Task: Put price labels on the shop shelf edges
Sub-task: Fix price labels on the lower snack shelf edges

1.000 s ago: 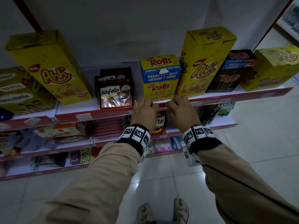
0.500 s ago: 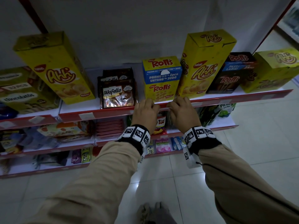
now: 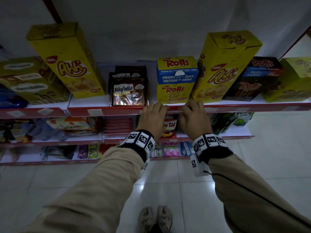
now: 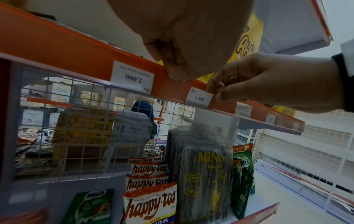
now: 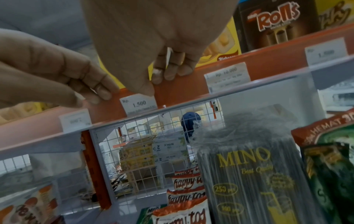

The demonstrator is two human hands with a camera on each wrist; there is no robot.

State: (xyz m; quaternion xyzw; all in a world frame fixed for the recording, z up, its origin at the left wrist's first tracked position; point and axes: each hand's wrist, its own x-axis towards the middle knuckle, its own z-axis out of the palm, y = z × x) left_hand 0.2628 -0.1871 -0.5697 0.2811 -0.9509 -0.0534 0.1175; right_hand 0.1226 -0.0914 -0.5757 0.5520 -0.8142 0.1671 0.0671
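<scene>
A white price label [image 4: 199, 97] marked 1.500 sits in the red shelf edge [image 3: 117, 111] below the yellow Rolls box [image 3: 175, 79]. My right hand [image 4: 216, 92] pinches the label's right top corner between thumb and fingers. The same label [image 5: 138, 104] shows under my right hand's [image 5: 151, 84] thumb in the right wrist view. My left hand [image 3: 159, 106] is just left of the label, its fingers curled over the top of the edge strip and its thumb below. In the right wrist view my left hand [image 5: 95, 97] touches the strip beside the label.
More labels sit in the strip: 2.000 [image 4: 132, 76] to the left, 10.000 [image 5: 227, 76] to the right. Ahh boxes [image 3: 222, 68] and a Wafello pack [image 3: 128, 93] stand on the shelf. Happy-tos bags [image 4: 149, 201] and a Mino straw pack [image 4: 203, 174] stand below.
Both hands stay at the same spot on the shelf edge. The head view has shifted slightly; no clear movement of the label shows.
</scene>
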